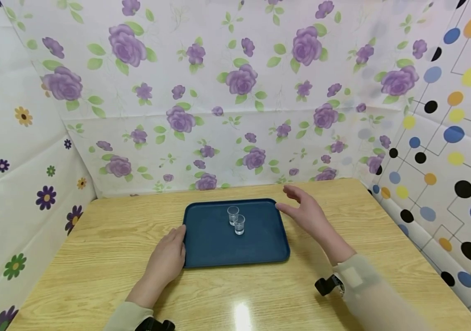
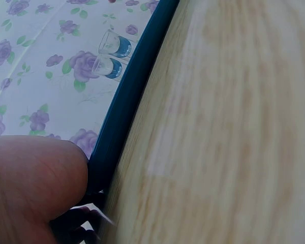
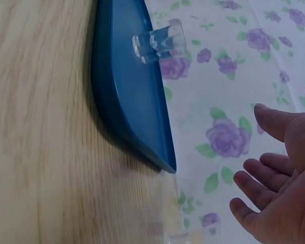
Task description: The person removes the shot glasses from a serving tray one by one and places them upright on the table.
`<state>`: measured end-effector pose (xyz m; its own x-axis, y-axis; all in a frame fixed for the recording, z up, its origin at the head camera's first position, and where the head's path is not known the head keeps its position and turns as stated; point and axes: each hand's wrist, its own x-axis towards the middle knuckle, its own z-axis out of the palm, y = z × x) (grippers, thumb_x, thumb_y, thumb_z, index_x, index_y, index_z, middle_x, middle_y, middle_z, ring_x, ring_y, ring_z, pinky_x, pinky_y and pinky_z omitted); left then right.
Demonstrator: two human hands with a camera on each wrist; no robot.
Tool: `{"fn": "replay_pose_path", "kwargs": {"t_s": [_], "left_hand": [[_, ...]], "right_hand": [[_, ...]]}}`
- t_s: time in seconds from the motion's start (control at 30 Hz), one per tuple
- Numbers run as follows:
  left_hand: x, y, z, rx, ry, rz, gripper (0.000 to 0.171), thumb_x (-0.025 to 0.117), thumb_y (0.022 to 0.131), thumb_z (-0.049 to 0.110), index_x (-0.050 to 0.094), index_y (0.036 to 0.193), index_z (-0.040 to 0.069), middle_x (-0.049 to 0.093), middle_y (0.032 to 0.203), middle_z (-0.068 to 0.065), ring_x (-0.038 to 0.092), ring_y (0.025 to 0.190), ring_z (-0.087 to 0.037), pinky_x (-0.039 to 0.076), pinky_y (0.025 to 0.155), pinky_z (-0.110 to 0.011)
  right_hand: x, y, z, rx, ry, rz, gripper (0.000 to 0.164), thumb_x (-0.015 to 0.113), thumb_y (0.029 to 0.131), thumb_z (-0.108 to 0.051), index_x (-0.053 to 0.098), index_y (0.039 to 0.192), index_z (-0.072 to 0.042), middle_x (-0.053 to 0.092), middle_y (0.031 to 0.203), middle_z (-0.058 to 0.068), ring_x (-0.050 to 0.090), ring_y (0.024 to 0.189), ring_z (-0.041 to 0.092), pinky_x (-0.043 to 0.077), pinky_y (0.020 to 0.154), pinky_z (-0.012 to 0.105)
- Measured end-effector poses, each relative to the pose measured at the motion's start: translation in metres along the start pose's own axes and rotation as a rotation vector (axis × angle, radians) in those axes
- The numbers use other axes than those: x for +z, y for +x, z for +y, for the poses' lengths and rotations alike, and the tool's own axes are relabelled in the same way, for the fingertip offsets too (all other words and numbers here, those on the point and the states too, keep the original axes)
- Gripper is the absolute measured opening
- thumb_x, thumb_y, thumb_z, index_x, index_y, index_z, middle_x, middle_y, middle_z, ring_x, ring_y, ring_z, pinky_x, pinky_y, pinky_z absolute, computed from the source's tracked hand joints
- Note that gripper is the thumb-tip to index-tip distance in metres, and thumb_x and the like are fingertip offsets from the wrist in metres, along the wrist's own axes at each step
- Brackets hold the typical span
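A dark blue rectangular tray [image 1: 214,250] lies on the wooden table. Two small clear shot glasses stand upright on it near the middle, the nearer glass [image 1: 239,225] slightly overlapping the farther glass [image 1: 233,214]. My left hand [image 1: 167,255] holds the tray's left edge; in the left wrist view the thumb [image 2: 46,175] is against the rim and the other fingers are mostly hidden. At the far right corner of the tray, my right hand [image 1: 303,209] is raised with thumb and fingers spread. Its palm and parted fingers appear in the right wrist view, holding nothing.
The wooden table [image 1: 107,248] runs back to a flower-print cloth [image 1: 214,92]. Other patterned cloths hang at the left and at the right [image 1: 438,151]. Both wrists wear black camera mounts, the right mount [image 1: 328,285] close over the table.
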<state>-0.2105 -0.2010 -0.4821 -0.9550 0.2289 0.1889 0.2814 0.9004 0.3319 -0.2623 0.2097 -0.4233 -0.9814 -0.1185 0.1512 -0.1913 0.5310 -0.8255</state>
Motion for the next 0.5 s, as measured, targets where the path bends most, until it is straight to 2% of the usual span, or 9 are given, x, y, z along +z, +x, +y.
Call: {"fn": "replay_pose_path", "kwargs": {"t_s": [0.3, 0.5], "left_hand": [[-0.001, 0.000, -0.001, 0.009, 0.004, 0.017, 0.051, 0.054, 0.113, 0.002, 0.047, 0.161, -0.012, 0.052, 0.161, -0.030, 0.045, 0.153, -0.050, 0.038, 0.129, -0.062], [0.000, 0.001, -0.002, 0.002, 0.012, 0.000, 0.051, 0.053, 0.114, 0.003, 0.045, 0.162, -0.012, 0.051, 0.163, -0.030, 0.043, 0.155, -0.049, 0.036, 0.130, -0.061]], "right_hand": [[0.028, 0.007, -0.014, -0.034, 0.063, -0.061, 0.071, 0.078, 0.105, -0.040, 0.051, 0.166, -0.014, 0.057, 0.163, 0.012, 0.047, 0.155, 0.038, 0.043, 0.126, 0.062], [0.047, 0.011, -0.019, -0.050, 0.044, -0.088, 0.066, 0.080, 0.105, -0.036, 0.056, 0.162, -0.013, 0.062, 0.158, 0.010, 0.055, 0.149, 0.034, 0.049, 0.123, 0.056]]}}
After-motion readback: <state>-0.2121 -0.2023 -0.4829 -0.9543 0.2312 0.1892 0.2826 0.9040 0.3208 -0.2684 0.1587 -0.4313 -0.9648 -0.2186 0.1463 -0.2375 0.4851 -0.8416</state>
